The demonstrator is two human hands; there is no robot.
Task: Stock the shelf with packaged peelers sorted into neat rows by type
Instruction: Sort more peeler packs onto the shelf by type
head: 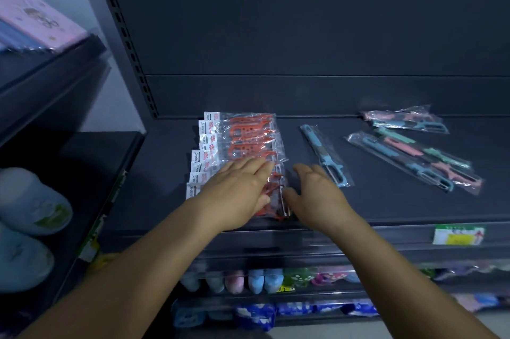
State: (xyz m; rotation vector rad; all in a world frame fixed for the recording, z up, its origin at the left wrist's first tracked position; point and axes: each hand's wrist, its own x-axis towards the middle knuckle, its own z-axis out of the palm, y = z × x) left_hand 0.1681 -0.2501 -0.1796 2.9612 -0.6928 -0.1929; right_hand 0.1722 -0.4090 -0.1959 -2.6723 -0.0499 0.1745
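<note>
1. The left hand [237, 187] lies flat, fingers straight, on the front packets of the orange peelers [242, 142], which overlap in a row on the shelf [386, 200].
2. The right hand [317, 195] rests spread beside that row, holding nothing.
3. A blue peeler [325, 155] lies just right; pastel peelers [414, 156] are scattered farther right.

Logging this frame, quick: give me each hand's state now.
Left hand: open, fingers flat on the row of orange peelers in clear plastic packets.
Right hand: open, holding nothing, thumb at the row's near edge.
</note>
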